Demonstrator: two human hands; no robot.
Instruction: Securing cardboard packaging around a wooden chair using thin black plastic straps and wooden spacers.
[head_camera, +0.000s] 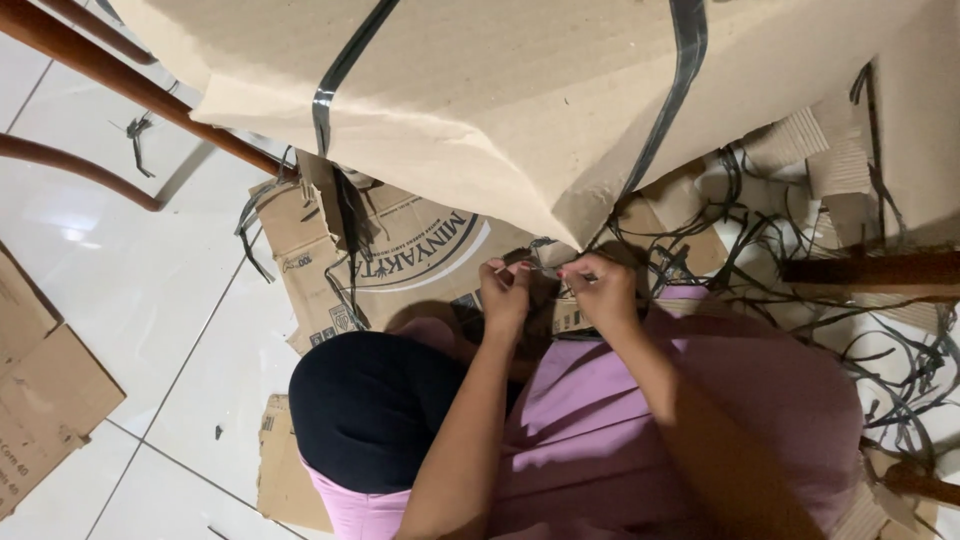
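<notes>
Under the corner of a big strapped cardboard bundle (520, 90), both hands meet. Left hand (505, 290) and right hand (600, 290) each pinch a thin dark strap (545, 268) between fingertips, just below the bundle's edge. Loose straps (880, 370) tangled on white tile floor (130, 280) at right. Flattened cardboard (400, 250) lies beneath.

Open white tiled floor (130, 290) lies from 8 to 10 o'clock, the widest free room. At 12 o'clock a large brown cardboard bundle bound with black plastic straps (520, 90) overhangs and blocks the way. A tangle of loose black strapping strips (880, 370) clutters 3 o'clock. Brown wooden chair legs (120, 80) bar 10 to 11 o'clock. Flattened printed cardboard sheets (400, 260) cover the floor at centre.
</notes>
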